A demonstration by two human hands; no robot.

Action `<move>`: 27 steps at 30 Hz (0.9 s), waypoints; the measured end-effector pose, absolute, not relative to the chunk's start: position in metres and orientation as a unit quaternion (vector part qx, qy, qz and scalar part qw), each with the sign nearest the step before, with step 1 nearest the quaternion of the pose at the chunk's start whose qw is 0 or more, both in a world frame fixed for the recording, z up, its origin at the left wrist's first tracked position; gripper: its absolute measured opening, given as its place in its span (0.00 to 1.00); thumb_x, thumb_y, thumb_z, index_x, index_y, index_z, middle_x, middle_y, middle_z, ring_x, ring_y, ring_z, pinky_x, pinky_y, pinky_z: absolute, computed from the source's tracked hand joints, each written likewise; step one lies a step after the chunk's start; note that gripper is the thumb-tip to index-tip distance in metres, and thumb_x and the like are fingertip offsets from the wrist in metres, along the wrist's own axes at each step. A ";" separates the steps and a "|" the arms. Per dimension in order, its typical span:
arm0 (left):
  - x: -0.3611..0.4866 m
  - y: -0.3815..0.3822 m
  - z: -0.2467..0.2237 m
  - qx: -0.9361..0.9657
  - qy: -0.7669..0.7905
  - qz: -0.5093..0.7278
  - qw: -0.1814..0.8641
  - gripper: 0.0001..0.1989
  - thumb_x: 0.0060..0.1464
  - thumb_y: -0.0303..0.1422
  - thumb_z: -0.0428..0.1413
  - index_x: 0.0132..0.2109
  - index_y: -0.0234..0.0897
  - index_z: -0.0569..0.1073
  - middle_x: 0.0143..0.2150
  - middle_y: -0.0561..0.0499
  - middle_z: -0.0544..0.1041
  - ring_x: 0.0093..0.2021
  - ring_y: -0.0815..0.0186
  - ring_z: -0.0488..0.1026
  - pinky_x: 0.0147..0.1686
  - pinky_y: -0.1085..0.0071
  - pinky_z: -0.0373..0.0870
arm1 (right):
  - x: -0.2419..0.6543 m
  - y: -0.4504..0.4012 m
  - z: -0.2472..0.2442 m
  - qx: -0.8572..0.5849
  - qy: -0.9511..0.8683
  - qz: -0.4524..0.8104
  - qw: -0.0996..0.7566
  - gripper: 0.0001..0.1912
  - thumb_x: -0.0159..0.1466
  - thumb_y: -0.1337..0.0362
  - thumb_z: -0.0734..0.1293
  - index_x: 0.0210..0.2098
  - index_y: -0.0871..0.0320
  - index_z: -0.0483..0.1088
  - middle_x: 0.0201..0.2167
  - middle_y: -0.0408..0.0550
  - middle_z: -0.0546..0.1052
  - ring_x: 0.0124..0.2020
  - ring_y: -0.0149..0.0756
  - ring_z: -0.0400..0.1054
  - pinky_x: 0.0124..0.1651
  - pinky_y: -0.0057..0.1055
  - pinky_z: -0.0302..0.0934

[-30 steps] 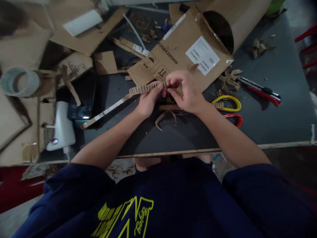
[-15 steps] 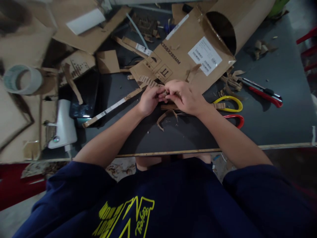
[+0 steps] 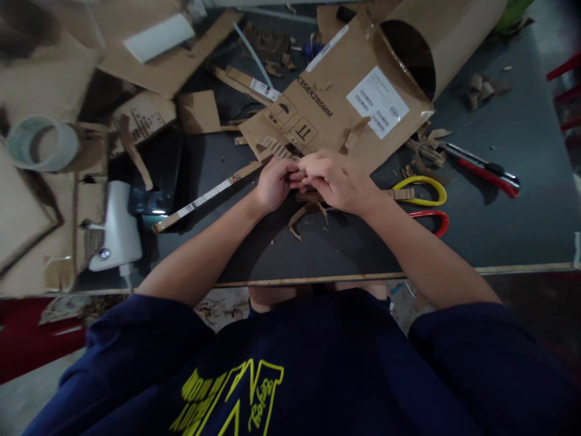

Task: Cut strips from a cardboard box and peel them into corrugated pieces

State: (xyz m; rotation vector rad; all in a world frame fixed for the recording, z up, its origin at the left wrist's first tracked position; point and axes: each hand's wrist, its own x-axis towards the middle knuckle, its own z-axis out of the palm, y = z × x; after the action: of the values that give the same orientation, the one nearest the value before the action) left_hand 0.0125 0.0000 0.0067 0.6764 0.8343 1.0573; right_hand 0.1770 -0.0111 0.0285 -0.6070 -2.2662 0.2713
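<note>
My left hand point(image 3: 276, 183) and my right hand point(image 3: 333, 180) meet at the near corner of a printed cardboard piece point(image 3: 336, 103). A ribbed cardboard strip point(image 3: 273, 147) comes out from between them, and the fingers of my left hand are closed on it. My right hand's fingers are pinched against the left fingertips; what lies between them is mostly hidden. Below the hands a curled cardboard scrap point(image 3: 297, 221) lies on the dark table point(image 3: 318, 257). The yellow handle point(image 3: 438, 191) and red handle point(image 3: 441, 223) of scissors show beside my right forearm.
A red cutter knife point(image 3: 488, 172) lies at the right. At the left are a tape roll point(image 3: 68, 148), a white device point(image 3: 118, 227) and a black glossy object point(image 3: 157, 175). A long cardboard strip point(image 3: 204, 197) lies left of my hands. Cardboard sheets point(image 3: 40, 85) cover the far left.
My right hand has shifted slightly toward my left hand, and its fingers sit a little differently. The rest of the scene is nearly the same.
</note>
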 end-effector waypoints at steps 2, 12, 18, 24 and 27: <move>0.011 0.000 0.008 0.341 0.354 0.479 0.727 0.29 0.68 0.27 0.44 0.16 0.34 0.61 0.16 0.56 0.55 0.14 0.76 0.59 0.18 0.79 0.59 | 0.176 -0.010 0.027 -0.227 -0.881 0.098 0.403 0.06 0.72 0.66 0.58 0.47 0.53 0.64 0.40 0.45 0.75 0.42 0.35 0.71 0.47 0.36 0.69; 0.011 0.000 0.019 0.342 0.373 0.445 0.739 0.32 0.68 0.24 0.38 0.13 0.34 0.61 0.14 0.56 0.52 0.12 0.76 0.56 0.16 0.78 0.58 | 0.172 -0.008 0.022 -0.215 -0.872 0.094 0.430 0.07 0.72 0.67 0.58 0.49 0.54 0.61 0.40 0.46 0.74 0.42 0.38 0.72 0.44 0.39 0.70; 0.010 -0.001 0.021 0.339 0.377 0.445 0.738 0.32 0.68 0.25 0.42 0.14 0.33 0.62 0.14 0.57 0.53 0.13 0.76 0.57 0.17 0.78 0.60 | 0.172 -0.010 0.022 -0.259 -0.867 0.147 0.399 0.07 0.72 0.64 0.57 0.48 0.52 0.63 0.42 0.47 0.74 0.46 0.39 0.72 0.50 0.41 0.69; 0.011 0.000 0.019 0.357 0.365 0.455 0.730 0.31 0.65 0.21 0.38 0.13 0.33 0.64 0.13 0.56 0.55 0.12 0.75 0.58 0.15 0.79 0.59 | 0.174 -0.010 0.025 -0.268 -0.869 0.182 0.375 0.07 0.72 0.62 0.57 0.46 0.51 0.65 0.41 0.47 0.75 0.45 0.39 0.71 0.51 0.41 0.69; 0.011 0.000 0.018 0.355 0.361 0.453 0.733 0.31 0.65 0.21 0.37 0.14 0.33 0.64 0.13 0.56 0.54 0.12 0.75 0.58 0.15 0.79 0.60 | 0.174 -0.009 0.024 -0.254 -0.869 0.165 0.392 0.05 0.72 0.64 0.58 0.45 0.52 0.64 0.41 0.47 0.75 0.45 0.38 0.71 0.49 0.39 0.69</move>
State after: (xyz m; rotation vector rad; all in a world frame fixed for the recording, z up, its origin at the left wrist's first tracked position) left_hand 0.0110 0.0000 0.0182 0.7812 0.7935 0.9971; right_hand 0.1736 -0.0087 0.0239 -0.6438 -2.2057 0.4193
